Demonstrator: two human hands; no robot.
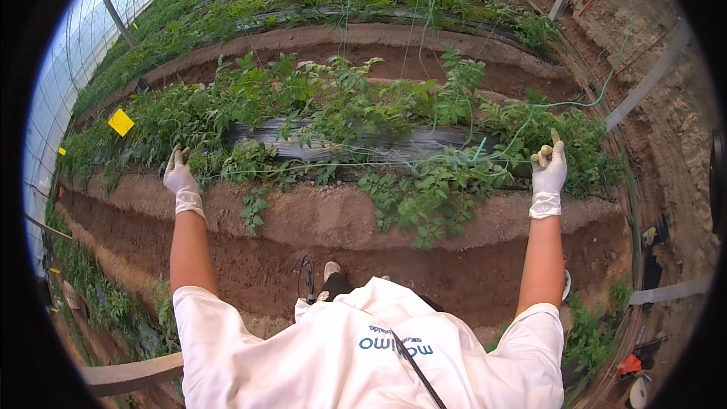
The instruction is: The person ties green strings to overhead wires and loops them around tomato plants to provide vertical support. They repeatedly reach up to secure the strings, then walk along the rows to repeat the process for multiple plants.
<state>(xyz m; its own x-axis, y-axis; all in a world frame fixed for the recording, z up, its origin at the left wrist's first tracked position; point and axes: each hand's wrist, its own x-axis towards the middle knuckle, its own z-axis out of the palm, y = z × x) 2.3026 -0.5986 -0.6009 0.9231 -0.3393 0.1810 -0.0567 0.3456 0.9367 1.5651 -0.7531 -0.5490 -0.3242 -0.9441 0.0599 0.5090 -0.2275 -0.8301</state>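
My left hand (180, 175), in a thin white glove, is at the left beside the tomato-like leafy plants (258, 156), fingers partly curled. A pale green twine (272, 170) runs from near it across the front of the planted bed towards the right. My right hand (548, 167), also gloved, is raised at the bed's right end, one finger extended and others bent. The twine passes close to it; whether either hand grips a strand is too small to tell. Tangled twine (477, 156) lies between the hands over black plastic mulch film (352, 139).
A soil furrow (397, 267) lies before my feet. Yellow sticky cards (121, 122) hang among the plants. Thin strings hang from above over the bed. Posts (647, 79) stand along the right, beside an earth wall (676, 142). A curved bar (133, 374) is at lower left.
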